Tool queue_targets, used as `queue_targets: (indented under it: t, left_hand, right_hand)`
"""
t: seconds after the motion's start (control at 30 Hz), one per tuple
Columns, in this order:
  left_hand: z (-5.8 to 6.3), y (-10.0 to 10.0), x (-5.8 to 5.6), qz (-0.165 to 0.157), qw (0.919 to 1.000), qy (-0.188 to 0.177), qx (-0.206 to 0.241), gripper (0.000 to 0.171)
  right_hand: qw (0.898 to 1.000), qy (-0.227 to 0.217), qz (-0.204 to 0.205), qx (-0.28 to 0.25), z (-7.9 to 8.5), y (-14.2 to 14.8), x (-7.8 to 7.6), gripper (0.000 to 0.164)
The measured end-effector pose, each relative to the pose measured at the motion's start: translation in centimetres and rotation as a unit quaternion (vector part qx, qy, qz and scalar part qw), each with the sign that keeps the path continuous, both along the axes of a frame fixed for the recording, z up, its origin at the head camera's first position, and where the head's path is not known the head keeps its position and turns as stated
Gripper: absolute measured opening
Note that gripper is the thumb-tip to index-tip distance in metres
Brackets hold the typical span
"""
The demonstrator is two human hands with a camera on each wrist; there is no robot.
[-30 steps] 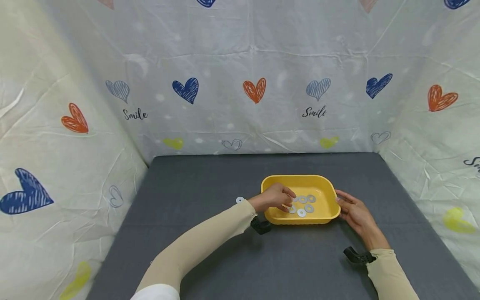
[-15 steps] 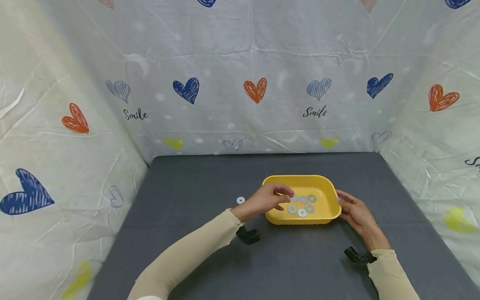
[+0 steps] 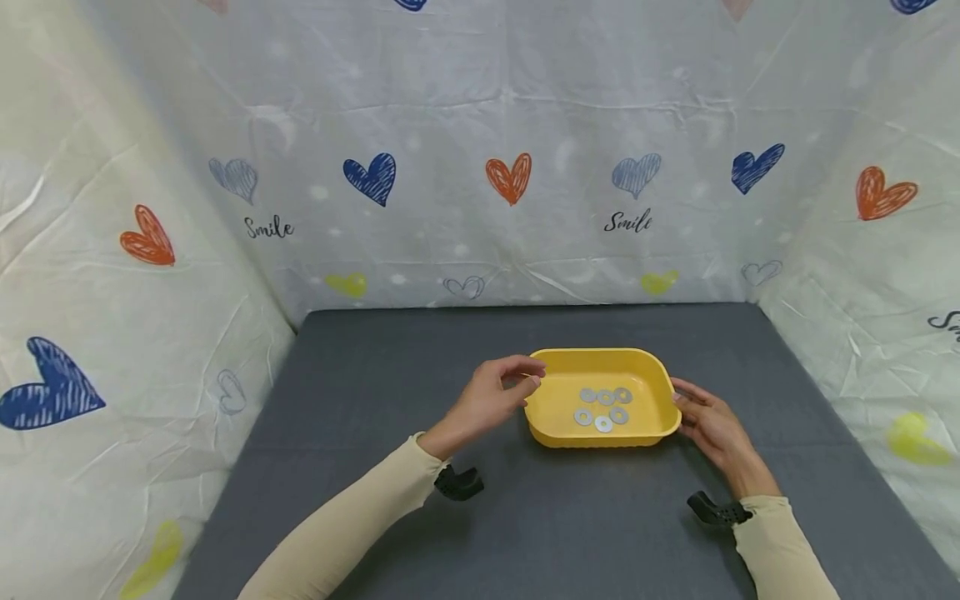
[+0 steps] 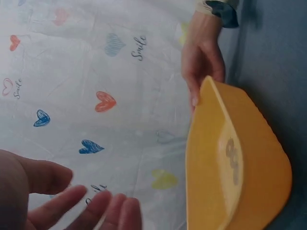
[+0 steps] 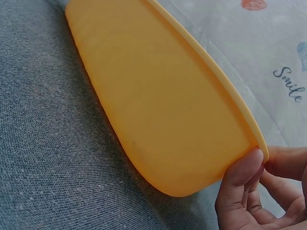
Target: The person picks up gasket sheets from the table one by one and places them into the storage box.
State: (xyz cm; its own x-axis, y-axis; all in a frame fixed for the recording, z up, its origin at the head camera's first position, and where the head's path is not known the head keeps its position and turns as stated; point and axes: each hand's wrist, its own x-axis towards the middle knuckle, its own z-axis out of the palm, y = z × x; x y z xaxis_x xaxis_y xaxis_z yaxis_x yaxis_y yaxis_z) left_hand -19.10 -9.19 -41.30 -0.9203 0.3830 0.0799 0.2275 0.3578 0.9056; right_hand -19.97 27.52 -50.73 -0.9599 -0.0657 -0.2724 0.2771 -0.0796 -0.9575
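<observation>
A yellow plastic tray (image 3: 606, 439) stands on the dark cloth, and several flat metal washers (image 3: 603, 424) lie on its floor. My left hand (image 3: 487, 396) hovers just left of the tray with fingers loosely bent; the left wrist view shows nothing between thumb and fingers (image 4: 45, 177). At the opposite end, my right hand (image 3: 712, 425) holds the tray by its right rim. In the right wrist view its thumb (image 5: 244, 167) presses the outer wall under the rim, with the index finger at the rim's edge. The lone washer seen earlier on the cloth is hidden behind my left hand.
A dark grey cloth (image 3: 390, 367) covers the table. White sheets printed with hearts (image 3: 510, 179) hang at the back and both sides. A black camera mount (image 3: 716, 508) sits on my right wrist, and a similar mount (image 3: 459, 482) on my left.
My left hand has drawn back leftward out of the tray, past its left rim. The washers in the tray are left uncovered. My right hand and the tray stay in place.
</observation>
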Motion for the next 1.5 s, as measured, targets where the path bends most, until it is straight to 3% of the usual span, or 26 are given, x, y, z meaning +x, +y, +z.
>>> queue_targets:
  t: [0.17, 0.43, 0.77, 1.07, 1.27, 1.5]
  left_hand:
    - [-1.2, -1.5, 0.3, 0.021, 0.9981, 0.057, 0.012, 0.033]
    - [-3.2, -3.5, 0.5, 0.06, 0.9935, 0.096, 0.009, 0.036]
    - [-5.4, -4.8, 0.5, 0.091, 0.9891, 0.113, 0.026, 0.035]
    - [-7.0, -6.2, 0.1, 0.133, 0.9833, 0.124, -0.012, 0.038]
    - [-8.2, -6.9, -0.3, 0.13, 0.9764, 0.163, -0.055, 0.038]
    - [-9.5, -7.1, -0.7, 0.122, 0.9762, 0.149, -0.101, 0.038]
  right_hand:
    - [1.0, 0.003, 0.005, 0.006, -0.1, 0.0, 0.0, 0.058]
    - [1.0, 0.011, 0.007, 0.013, -0.7, -0.3, 0.1, 0.062]
    - [1.0, 0.013, 0.001, 0.016, -0.7, -0.2, -0.2, 0.061]
    - [1.0, 0.006, -0.004, 0.014, -0.4, -0.1, -0.4, 0.059]
    - [1.0, 0.007, -0.008, 0.006, -0.2, 0.1, -0.5, 0.06]
    - [1.0, 0.002, -0.004, 0.012, -0.2, 0.2, -0.4, 0.062]
